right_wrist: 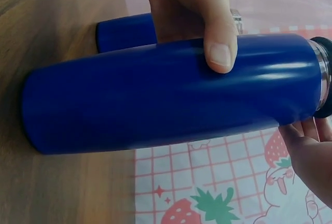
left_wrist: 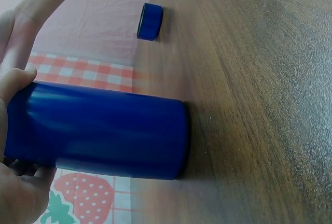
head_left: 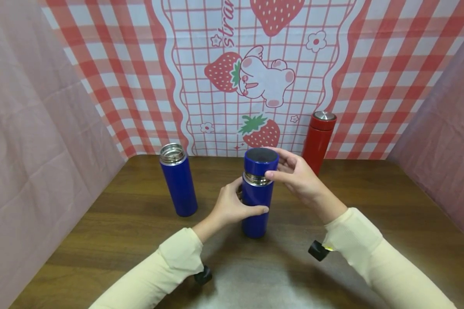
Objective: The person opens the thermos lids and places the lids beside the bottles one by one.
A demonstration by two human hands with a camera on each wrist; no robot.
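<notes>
A blue thermos bottle (head_left: 255, 221) stands upright on the table, with the left hand (head_left: 232, 204) gripping its body, thumb across the near side. The right hand (head_left: 298, 178) holds the blue cap (head_left: 255, 167), which has a dark top, between thumb and fingers over the bottle's mouth. A band of steel neck shows between cap and body. To the left, a second blue thermos bottle (head_left: 181, 189) stands uncapped, its steel mouth bare. Another blue cap (left_wrist: 150, 22) rests on the table in the left wrist view; the head view does not show it.
Behind the right hand stands a red thermos bottle (head_left: 318, 143) with a silver-topped lid. A checked strawberry cloth (head_left: 131, 86) hangs at the table's back edge, and pink cloths (head_left: 42, 128) hang at both sides. The table (head_left: 112, 253) is brown wood.
</notes>
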